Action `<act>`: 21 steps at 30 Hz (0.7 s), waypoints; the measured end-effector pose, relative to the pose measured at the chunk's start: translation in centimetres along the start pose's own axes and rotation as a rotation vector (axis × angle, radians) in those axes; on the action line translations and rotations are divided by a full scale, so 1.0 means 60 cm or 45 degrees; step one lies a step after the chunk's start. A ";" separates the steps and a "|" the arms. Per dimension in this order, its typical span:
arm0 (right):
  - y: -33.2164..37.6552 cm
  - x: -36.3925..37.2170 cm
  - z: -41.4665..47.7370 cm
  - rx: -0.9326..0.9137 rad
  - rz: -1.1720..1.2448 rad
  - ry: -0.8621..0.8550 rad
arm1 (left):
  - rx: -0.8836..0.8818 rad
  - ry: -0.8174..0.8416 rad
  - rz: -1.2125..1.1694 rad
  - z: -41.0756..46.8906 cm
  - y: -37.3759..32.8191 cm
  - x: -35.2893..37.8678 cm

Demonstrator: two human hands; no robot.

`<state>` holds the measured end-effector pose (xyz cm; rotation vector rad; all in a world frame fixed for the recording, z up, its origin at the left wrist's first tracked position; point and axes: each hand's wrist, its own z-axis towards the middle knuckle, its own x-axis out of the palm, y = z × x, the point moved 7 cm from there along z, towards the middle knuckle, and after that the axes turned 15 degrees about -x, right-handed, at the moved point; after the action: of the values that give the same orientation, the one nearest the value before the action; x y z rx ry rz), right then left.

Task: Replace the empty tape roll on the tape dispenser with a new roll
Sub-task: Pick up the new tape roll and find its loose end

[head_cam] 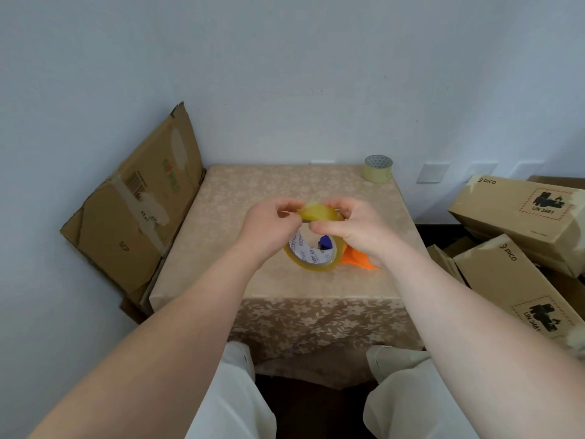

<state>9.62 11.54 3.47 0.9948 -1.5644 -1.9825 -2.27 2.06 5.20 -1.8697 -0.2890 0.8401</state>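
A yellowish clear tape roll [313, 264] with a printed white and blue core is held upright above the middle of the table. My left hand [269, 226] pinches its top edge from the left. My right hand [354, 229] grips the top from the right, thumb over the core. An orange tape dispenser [357, 259] lies on the table behind the roll, mostly hidden by my right hand. A second, smaller tape roll [378, 168] stands at the far right corner of the table.
The small table [240, 217] has a beige floral cloth and stands against a white wall. Flattened cardboard [136, 210] leans at its left. Stacked cardboard boxes [519, 217] crowd its right side. My knees are under the front edge.
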 end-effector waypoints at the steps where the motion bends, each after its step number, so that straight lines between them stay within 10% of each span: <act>1: -0.002 0.001 0.001 0.007 -0.020 -0.005 | 0.002 -0.060 0.012 0.002 -0.004 -0.005; 21: 0.005 0.014 0.022 -0.157 -0.742 0.077 | 0.065 -0.211 0.630 0.022 -0.025 0.031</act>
<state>8.04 11.72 3.68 1.5732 -1.1851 -2.3537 -1.51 4.69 5.41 -1.8519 0.1029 1.3263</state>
